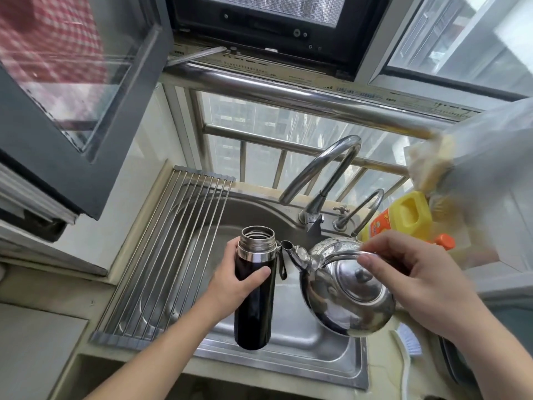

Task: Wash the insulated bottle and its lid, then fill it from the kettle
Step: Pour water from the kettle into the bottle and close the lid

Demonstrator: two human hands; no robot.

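— What colour was the bottle (253, 298)?
— Glossy black, with a silver neck and band. The kettle (346, 290) was mirror silver, with an embossed pattern round its shoulder.
— And the rest?
— A yellow jug (409, 215) with an orange label. Behind the glass was a red-and-white checked cloth (49, 39).

Daylight comes through a window (291, 131) with a steel rail (288, 96) across it, tall buildings (253, 119) beyond. A dark-framed pane (72, 90) stands open at the left. Below, a steel sink (288, 363) with a curved tap (314, 166) sits in a pale table (37, 350).
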